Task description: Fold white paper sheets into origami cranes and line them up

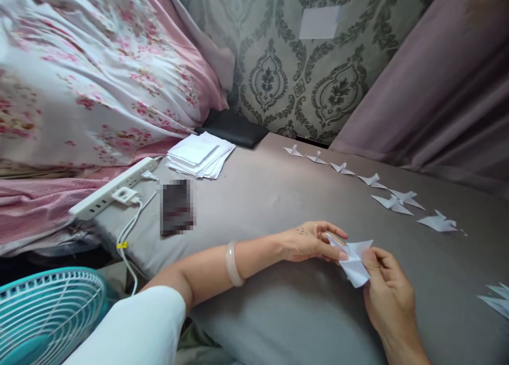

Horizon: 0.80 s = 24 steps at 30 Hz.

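Observation:
Between my two hands is a partly folded white paper (355, 267), its pointed flaps spread out above the grey surface. My left hand (314, 241) pinches its left side with the thumb on top, and a pale bangle circles that forearm. On the right edge, my right hand (387, 285) grips the same paper between thumb and curled fingers. Beyond my hands, several folded white paper cranes (393, 203) with spread wings stand in a slanting row. More folded white paper (497, 300) is partly visible at the right edge.
A stack of white paper sheets (201, 154) lies at the back left, near a black flat case (234, 129). A white power strip (115, 187) with cords and a pixelated dark object (177, 207) are at left. A teal fan (47, 317) stands at lower left.

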Tool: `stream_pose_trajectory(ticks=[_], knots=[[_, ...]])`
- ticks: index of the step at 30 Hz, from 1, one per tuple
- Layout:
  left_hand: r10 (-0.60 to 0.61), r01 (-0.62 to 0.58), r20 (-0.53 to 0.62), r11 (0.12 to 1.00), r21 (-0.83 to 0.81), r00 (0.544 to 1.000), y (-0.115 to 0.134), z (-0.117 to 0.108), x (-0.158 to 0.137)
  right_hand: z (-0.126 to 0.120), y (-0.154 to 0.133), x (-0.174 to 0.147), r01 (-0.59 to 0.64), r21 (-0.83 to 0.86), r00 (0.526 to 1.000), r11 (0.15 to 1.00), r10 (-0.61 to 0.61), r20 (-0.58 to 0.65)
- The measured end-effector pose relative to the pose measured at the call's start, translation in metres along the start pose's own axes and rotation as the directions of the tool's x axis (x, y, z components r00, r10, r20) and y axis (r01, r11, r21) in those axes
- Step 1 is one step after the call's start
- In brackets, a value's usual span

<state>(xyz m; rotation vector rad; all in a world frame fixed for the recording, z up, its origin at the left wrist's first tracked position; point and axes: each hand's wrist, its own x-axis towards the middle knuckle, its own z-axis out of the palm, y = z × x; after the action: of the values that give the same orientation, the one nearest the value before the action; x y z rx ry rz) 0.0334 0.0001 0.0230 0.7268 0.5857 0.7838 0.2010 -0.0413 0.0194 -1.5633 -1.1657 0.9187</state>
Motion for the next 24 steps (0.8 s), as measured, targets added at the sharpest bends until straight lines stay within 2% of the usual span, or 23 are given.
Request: stream_pose_trajectory(ticks=[1,3,6,9,10,12,14,16,18,21,24], knots=[[0.031,-0.033,0.035,0.998,0.045,0.999,0.001,-0.003,0.000,-0.001,-0.001,0.001,-0.064,0.084,0.995,0.994,0.057,0.080],[0.072,-0.082,0.090,0.990,0.114,0.993,0.005,-0.008,-0.001,-0.003,-0.001,0.004,-0.119,0.161,0.975,0.980,0.084,0.206],[0.087,-0.105,0.120,0.983,0.152,0.989,0.014,-0.013,-0.004,-0.002,0.000,0.006,-0.065,0.125,0.961,0.990,0.028,0.276],[0.043,-0.052,0.070,0.992,0.119,0.997,0.017,-0.011,-0.009,0.004,-0.006,0.004,0.055,0.088,0.971,0.995,-0.074,0.226],[0.013,-0.015,0.029,0.996,0.085,0.999,0.017,-0.010,-0.011,0.007,-0.009,0.002,0.100,0.077,0.973,0.992,-0.114,0.201],[-0.066,0.066,0.017,0.998,0.018,0.998,0.014,-0.007,-0.014,0.010,-0.019,-0.001,0.176,0.046,0.970,0.983,-0.181,0.160],[-0.151,0.151,0.065,0.989,0.007,0.986,0.012,-0.006,-0.015,0.012,-0.028,-0.002,0.260,0.000,0.959,0.965,-0.259,0.115],[-0.160,0.164,0.078,0.985,-0.058,0.984,0.011,-0.006,-0.015,0.012,-0.035,-0.002,0.373,-0.053,0.926,0.926,-0.368,0.083],[-0.160,0.175,0.125,0.977,-0.123,0.979,0.012,-0.006,-0.014,0.009,-0.041,-0.001,0.408,-0.044,0.910,0.912,-0.402,0.096],[-0.193,0.215,0.158,0.967,-0.134,0.968,0.015,-0.005,-0.015,0.007,-0.044,0.001,0.281,0.075,0.939,0.957,-0.290,0.185],[-0.152,0.152,0.082,0.988,0.009,0.985,0.019,-0.004,-0.017,0.009,-0.042,0.003,0.015,0.268,0.956,0.963,-0.092,0.277]])
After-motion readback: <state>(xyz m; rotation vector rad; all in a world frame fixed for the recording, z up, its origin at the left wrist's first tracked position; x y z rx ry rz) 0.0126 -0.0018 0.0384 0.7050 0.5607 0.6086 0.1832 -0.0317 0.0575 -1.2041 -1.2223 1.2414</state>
